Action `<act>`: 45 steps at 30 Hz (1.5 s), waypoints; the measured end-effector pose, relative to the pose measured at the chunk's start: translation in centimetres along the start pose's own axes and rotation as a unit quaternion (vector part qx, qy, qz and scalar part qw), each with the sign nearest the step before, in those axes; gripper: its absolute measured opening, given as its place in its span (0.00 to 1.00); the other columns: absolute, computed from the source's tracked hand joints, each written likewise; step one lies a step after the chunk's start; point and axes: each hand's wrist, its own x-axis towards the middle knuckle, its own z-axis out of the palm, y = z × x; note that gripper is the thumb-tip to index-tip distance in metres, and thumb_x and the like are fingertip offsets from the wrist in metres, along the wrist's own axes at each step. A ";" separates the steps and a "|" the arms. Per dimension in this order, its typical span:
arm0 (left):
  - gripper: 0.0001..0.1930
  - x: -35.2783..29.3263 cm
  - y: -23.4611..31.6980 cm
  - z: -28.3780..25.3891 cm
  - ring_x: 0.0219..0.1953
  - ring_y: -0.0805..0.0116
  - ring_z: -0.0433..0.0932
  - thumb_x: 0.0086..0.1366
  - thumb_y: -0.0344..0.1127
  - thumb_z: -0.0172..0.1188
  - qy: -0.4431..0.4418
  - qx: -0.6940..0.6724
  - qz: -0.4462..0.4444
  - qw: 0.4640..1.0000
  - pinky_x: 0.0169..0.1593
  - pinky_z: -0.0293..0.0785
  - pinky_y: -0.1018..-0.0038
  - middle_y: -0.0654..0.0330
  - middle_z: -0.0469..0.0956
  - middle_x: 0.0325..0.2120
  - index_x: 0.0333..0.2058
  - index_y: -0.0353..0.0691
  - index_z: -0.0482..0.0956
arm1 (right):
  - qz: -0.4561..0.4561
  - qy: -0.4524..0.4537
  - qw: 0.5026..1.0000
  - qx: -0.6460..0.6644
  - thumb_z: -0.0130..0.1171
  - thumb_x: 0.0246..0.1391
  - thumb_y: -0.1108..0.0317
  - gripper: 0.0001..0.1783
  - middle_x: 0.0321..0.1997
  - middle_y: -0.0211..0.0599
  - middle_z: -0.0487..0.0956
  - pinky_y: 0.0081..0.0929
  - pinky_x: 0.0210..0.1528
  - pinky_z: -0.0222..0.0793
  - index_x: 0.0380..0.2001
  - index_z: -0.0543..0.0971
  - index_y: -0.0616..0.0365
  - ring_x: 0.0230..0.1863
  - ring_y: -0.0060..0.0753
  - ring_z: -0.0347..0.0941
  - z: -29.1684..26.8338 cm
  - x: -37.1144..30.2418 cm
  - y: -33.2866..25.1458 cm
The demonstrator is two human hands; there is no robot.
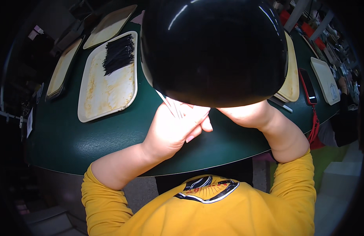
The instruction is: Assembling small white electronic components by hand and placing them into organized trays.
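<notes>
A glossy black dome [215, 51], like a lamp hood, fills the upper middle, and bright light falls on my hands below it. My left hand [178, 124] is closed with its fingers curled, gripping a few thin pale strands [172, 106] that run up under the dome's rim. They may be wires; glare washes out their detail. My right hand [243, 114] reaches in from the right. Its fingers are hidden beneath the dome, so what they hold cannot be seen. Both hands are close together above the green table [111, 137].
At left, a stained cream tray [107, 94] carries a bundle of thin dark wires [119, 54]. More trays [64, 70] lie beyond it. Right of the dome are stacked trays [293, 78], a white pen-like stick [282, 105], a red-cased phone [308, 86] with strap, another tray [325, 80] and another person's hand [342, 84].
</notes>
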 end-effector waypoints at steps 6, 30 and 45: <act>0.10 0.1 0.4 0.2 0.11 0.83 0.60 0.60 0.30 0.44 -0.008 -0.075 -0.031 0.997 0.17 0.56 0.88 0.58 0.72 0.18 0.28 0.29 0.72 | 0.201 -0.033 0.916 0.347 0.52 0.45 0.70 0.09 0.14 0.33 0.73 0.10 0.18 0.58 0.24 0.77 0.65 0.13 0.16 0.64 -0.2 -0.6 1.4; 0.12 0.1 0.2 -0.2 0.11 0.82 0.60 0.57 0.30 0.49 0.032 0.008 0.012 0.999 0.17 0.55 0.86 0.63 0.66 0.08 0.17 0.31 0.73 | 0.083 -0.028 0.984 0.158 0.54 0.44 0.76 0.09 0.27 0.35 0.75 0.16 0.34 0.67 0.32 0.72 0.66 0.31 0.20 0.71 -0.2 -0.3 0.1; 0.13 0.3 0.5 -0.2 0.12 0.81 0.63 0.60 0.32 0.45 -0.022 -0.062 -0.039 0.997 0.17 0.57 0.88 0.58 0.72 0.16 0.23 0.29 0.72 | 0.257 -0.060 0.893 0.363 0.53 0.44 0.74 0.06 0.18 0.30 0.71 0.11 0.20 0.59 0.27 0.73 0.64 0.18 0.15 0.64 -0.3 -0.1 1.1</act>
